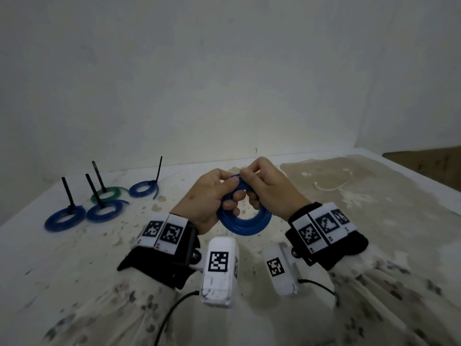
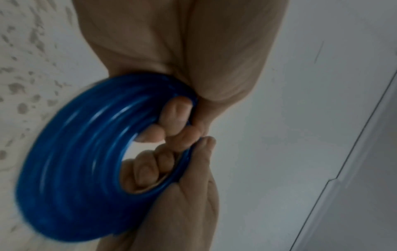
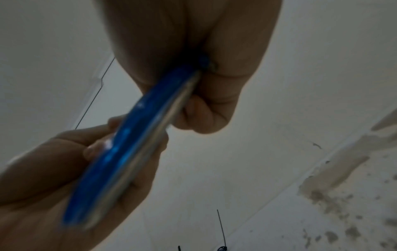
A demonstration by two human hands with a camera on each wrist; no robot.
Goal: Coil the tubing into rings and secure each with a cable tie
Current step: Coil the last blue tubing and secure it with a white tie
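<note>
1. Above the table point(image 1: 249, 320), between our two hands, we hold a blue coil of tubing point(image 1: 243, 224) in the air, no part of it touching the surface.
2. Our left hand point(image 1: 209, 196) is clenched on the coil's upper left arc, thumb on the outer face and fingertips point(image 2: 178, 112) hooked through the hole.
3. Our right hand point(image 1: 269, 188) pinches the top of the coil, its fingers curled tight round the tubing; whether it has the loose end we cannot tell.
4. No cable tie is on this coil and none is in either hand, so we judge that only our grip keeps the turns together. If either hand eases off, the tubing is likely to spring open and the winding would have to be redone.
5. Reaching for a tie means freeing one hand; the remaining hand would then have to trap every turn, or the outer ones could slip.
6. Four finished rings point(image 1: 65, 218) lie well apart at the far left, black ties point(image 1: 68, 193) standing up from them; a careless sweep of our sleeve could knock them.
</note>
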